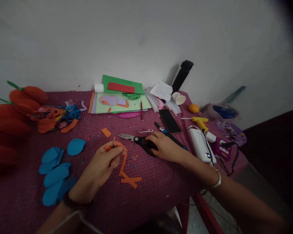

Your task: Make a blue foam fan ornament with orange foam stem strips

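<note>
My left hand (109, 157) is closed, pinching an orange foam strip (121, 145) between thumb and fingers above the table. Several more orange strips (130, 179) lie crossed on the cloth just below it. My right hand (162, 144) rests over the black handles of a pair of scissors (136, 139), its fingers at the loops. The scissor blades lie on the table and point left toward my left hand. A small orange rectangle (106, 132) lies beyond the blade tips. Blue petal shapes (55, 177) are spread to the left of my left hand.
Coloured foam sheets (134, 105) lie against the wall, a pencil (142, 110) on them. A phone (170, 121), a yellow glue gun (200, 123), a white power bank (202, 144) and cables stand right. Orange pumpkin-like shapes (26, 100) and scraps (55, 115) fill the left.
</note>
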Demonstrator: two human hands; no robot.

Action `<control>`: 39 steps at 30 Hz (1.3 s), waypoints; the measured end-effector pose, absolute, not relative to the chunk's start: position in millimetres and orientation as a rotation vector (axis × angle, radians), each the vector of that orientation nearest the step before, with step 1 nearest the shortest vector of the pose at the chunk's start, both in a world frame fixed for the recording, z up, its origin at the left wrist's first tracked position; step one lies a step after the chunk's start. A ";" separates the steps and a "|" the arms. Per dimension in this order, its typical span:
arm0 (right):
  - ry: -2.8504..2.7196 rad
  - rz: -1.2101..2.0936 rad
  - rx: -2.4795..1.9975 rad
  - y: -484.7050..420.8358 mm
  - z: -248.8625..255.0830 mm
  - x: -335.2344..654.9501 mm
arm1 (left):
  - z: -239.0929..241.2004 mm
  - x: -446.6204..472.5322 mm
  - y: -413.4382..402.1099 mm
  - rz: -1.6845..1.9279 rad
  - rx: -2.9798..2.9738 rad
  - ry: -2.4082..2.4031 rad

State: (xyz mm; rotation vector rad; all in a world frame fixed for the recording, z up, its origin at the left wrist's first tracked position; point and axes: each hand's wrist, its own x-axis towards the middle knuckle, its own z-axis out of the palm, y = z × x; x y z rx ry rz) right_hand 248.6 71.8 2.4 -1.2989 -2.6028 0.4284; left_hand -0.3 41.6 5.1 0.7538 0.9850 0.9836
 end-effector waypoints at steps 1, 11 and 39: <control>-2.623 0.432 -1.298 73.3 4.0 246.7 | 5.7 -0.5 40.7 0.996 0.755 0.982; -2.223 1.233 -1.333 81.1 18.3 247.7 | 9.2 -24.9 29.6 1.041 0.785 1.149; -1.629 2.069 -0.883 56.8 -6.9 187.1 | 9.7 -33.4 28.9 1.243 0.514 1.131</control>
